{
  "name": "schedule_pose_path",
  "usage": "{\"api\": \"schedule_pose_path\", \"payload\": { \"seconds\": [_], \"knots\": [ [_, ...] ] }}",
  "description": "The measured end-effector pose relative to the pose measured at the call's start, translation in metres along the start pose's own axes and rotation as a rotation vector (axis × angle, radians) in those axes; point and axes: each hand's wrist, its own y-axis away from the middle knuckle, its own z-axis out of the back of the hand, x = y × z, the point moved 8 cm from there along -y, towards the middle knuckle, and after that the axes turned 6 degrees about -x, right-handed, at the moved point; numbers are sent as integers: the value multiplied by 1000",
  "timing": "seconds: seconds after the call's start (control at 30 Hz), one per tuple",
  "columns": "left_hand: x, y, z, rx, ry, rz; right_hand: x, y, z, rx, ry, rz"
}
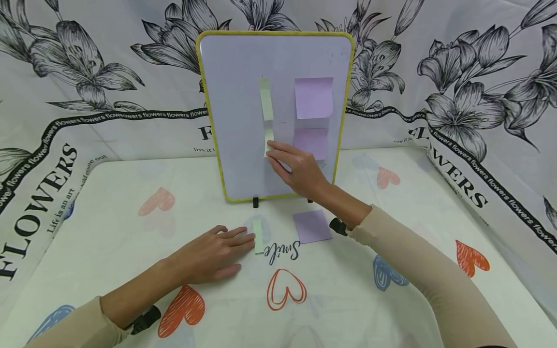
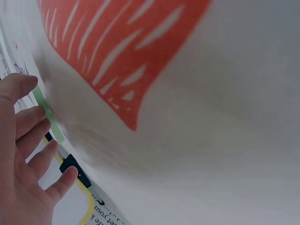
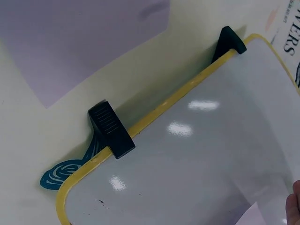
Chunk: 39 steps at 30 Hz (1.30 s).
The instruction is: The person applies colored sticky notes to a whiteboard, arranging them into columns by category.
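In the head view my right hand point(image 1: 302, 169) is at the whiteboard point(image 1: 239, 106), its fingertips touching the lower of two narrow pale green sticky strips point(image 1: 269, 134). The upper green strip point(image 1: 266, 99) is stuck directly above it. Two purple sticky notes point(image 1: 314, 98) are on the board's right half, the lower one partly covered by that hand. My left hand point(image 1: 213, 256) rests on the table, fingers spread, fingertips beside another green strip point(image 1: 258, 237) and touching its edge. In the right wrist view only a bit of the right fingers point(image 3: 294, 206) shows.
The yellow-rimmed board stands upright on black feet point(image 3: 111, 130). A purple sticky note point(image 1: 312, 226) lies on the table in front of it. The white cloth point(image 1: 348, 299) is printed with hearts. A flower-patterned sheet point(image 1: 165, 135) hangs behind.
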Motion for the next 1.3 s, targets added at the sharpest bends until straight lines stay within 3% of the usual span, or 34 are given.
{"api": "schedule_pose_path", "payload": {
  "seconds": [0.37,0.6,0.73,0.9,1.03,1.13,1.3],
  "knots": [
    [-3,-3,1,3,-14,5,-3,0,-2,16,1,-20],
    [-3,-11,10,-25,-18,-10,-4,1,-4,23,6,-25],
    [13,-25,30,-77,-16,28,-6,1,-4,26,8,-32],
    [47,-49,78,-301,-52,129,-6,1,-5,26,14,-35],
    [64,-67,106,-442,-145,146,-6,1,-6,26,16,-29],
    [71,-80,112,-450,-213,137,-6,1,-6,25,21,-25],
    [78,-100,104,-347,-287,111,-6,1,-6,41,19,-20]
  ]
}}
